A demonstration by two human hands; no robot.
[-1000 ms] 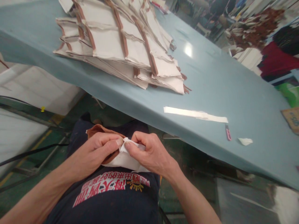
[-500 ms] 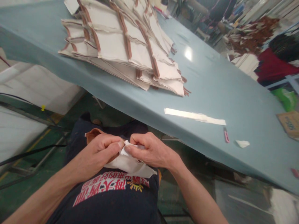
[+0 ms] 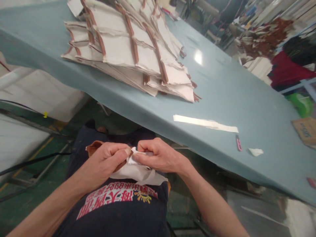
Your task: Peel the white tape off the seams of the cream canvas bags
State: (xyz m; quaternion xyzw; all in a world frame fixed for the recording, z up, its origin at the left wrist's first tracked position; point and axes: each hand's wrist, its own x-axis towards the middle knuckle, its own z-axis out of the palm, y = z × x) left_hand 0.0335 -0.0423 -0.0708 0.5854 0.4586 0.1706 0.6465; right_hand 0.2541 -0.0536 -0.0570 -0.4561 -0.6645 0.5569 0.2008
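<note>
Above my lap, my left hand point(image 3: 108, 160) and my right hand point(image 3: 156, 156) pinch a small cream fabric piece point(image 3: 140, 174) with brown trim between them. Their fingertips nearly meet at a bunched white bit of the cloth. A brown flap point(image 3: 93, 147) of the piece sticks out behind my left hand. The cream part hangs below my fingers, over the lettering of a dark apron point(image 3: 116, 210). My fingers cover the exact spot being gripped.
On the blue-grey table point(image 3: 222, 98) ahead lie stacked cream fabric pieces with brown strips point(image 3: 118, 46), a pale strip point(image 3: 204, 124), a pink cutter point(image 3: 238, 143) and a white scrap point(image 3: 256, 151). A cardboard piece point(image 3: 304, 131) is at the right. The table's near edge runs diagonally past my hands.
Both hands keep their pinch on the cloth and have barely shifted. The cream part hanging below spreads slightly farther right, and the brown flap slightly farther left and lower.
</note>
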